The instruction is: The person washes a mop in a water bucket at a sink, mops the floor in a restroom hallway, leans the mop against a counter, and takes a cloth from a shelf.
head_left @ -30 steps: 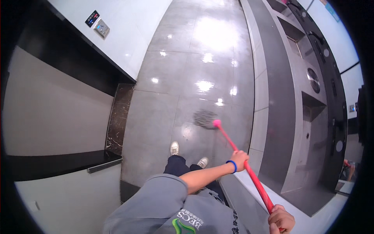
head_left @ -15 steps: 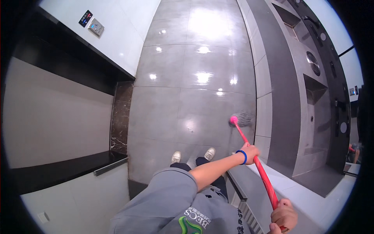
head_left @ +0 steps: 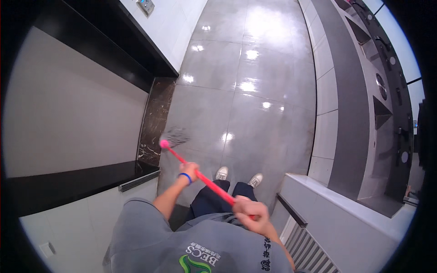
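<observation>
A mop with a red pole slants across in front of me, its pink hub and grey strands on the floor at the left, beside the dark marble threshold. My left hand, with a blue band at its wrist, is wrapped round the lower part of the pole. Near the pole's top end, in front of my body, my right hand is closed round it and slightly blurred. The strands are smeared by motion.
Shiny grey floor tiles stretch ahead, with my white shoes on them. Along the right runs a grey sink counter, with a low white ledge nearer me. A dark marble threshold and a black-edged wall border the left.
The mop head has swept across the floor from the right side to the left edge. Both hands have moved left with the pole, the right one also forward, and the view has shifted.
</observation>
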Tool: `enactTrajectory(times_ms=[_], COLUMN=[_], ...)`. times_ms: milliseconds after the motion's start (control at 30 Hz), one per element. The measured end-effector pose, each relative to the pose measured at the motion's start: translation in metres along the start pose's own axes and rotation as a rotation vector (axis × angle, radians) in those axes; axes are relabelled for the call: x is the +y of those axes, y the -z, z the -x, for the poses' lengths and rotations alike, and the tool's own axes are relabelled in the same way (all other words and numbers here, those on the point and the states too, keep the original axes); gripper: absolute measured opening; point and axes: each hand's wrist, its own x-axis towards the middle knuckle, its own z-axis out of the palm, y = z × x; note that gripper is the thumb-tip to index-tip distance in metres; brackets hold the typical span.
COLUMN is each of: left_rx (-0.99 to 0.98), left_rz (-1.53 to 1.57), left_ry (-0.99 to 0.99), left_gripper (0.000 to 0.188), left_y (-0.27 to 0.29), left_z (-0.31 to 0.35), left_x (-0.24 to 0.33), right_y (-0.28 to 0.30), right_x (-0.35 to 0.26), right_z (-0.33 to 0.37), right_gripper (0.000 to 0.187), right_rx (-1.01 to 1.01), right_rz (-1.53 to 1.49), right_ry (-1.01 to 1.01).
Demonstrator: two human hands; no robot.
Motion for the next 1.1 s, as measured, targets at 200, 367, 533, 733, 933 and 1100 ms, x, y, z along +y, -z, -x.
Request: enactTrajectory(times_ms=[200,367,533,733,933,1100], left_rx=[-0.029,0.065,0.090,0.020,-0.131,-0.213], left_rz=[-0.065,0.015,0.001,0.147,0.229,0.290], left_ry=[0.142,0.037,-0.187,-0.581,-0.833,-0.914], left_gripper=[0.017,0.017,0.016,0.013,0.015,0.012], left_y=[0.021,-0.037,-0.108,-0.173,-0.233,-0.228], left_z=[0.050,0.060,0.088,0.172,0.203,0.234], left_x=[-0.073,-0.030,0.132,0.362,0.481,0.493], right_y=[-0.064,-0.053,-0.002,-0.014,-0.040,-0.051], right_x=[0.032,0.007,-0.059,-0.190,-0.228,-0.233], right_z=[-0.013,0.050,0.199,0.354,0.403,0.416], right_gripper=[0.010,0.010,0.009,0.025,0.022,0.024], right_rx=[-0.215,-0.103,0.165,0.671,0.616,0.574], right_rz=[-0.014,0.074,0.228,0.470,0.707,0.709], right_ry=[0.052,0.035,-0.074,-0.059,-0.021,0.117])
